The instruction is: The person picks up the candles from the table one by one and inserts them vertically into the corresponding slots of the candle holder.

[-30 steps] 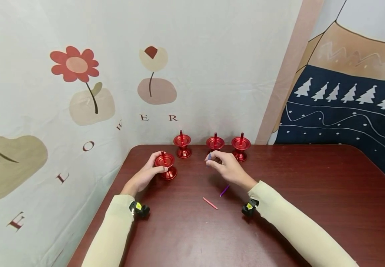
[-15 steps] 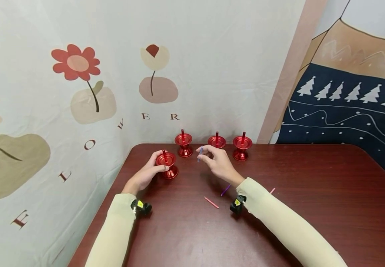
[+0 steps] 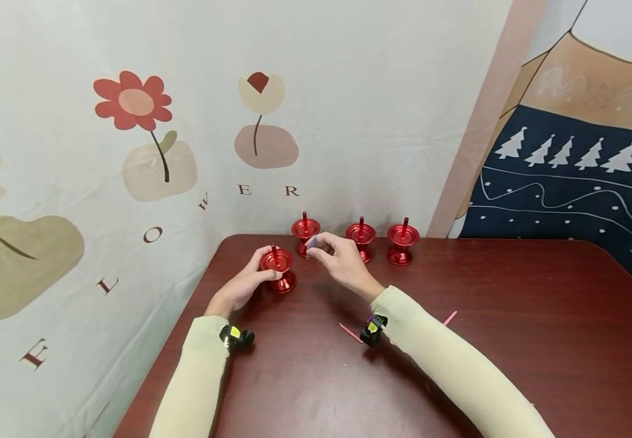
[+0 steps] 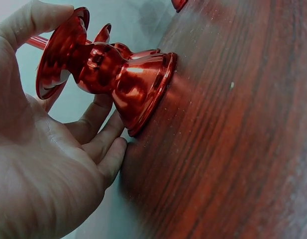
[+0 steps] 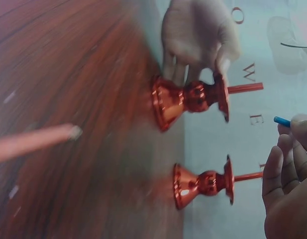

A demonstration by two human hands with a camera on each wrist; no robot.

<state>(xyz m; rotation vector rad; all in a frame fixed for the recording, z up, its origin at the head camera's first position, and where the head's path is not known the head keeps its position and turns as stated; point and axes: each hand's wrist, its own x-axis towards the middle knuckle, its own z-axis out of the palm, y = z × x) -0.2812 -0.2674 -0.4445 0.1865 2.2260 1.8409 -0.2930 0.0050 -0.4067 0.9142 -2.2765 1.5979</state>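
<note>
In the head view my left hand [image 3: 246,283] holds a shiny red metal candle holder [image 3: 284,281], which stands upright on the table. The left wrist view shows the thumb on the rim of its dish, with the other fingers behind and beneath the dish. A thin red post rises from the dish's middle. My right hand [image 3: 344,263] pinches a small blue stick [image 5: 281,121] between thumb and fingertips. This hand is in the air to the right of the held candle holder, in front of another red candle holder [image 3: 306,227] at the back.
Two more red candle holders [image 3: 361,232] stand along the back edge of the brown table [image 3: 305,377]. A pink stick [image 3: 350,332] lies near the right wrist. Another pink stick [image 3: 451,317] lies behind the right sleeve. A purple stick is mostly covered by the wrist.
My right hand has moved left with the blue stick, nearer the held candle holder. The right sleeve has uncovered a pink stick and now covers most of the purple one. The left hand keeps its hold.
</note>
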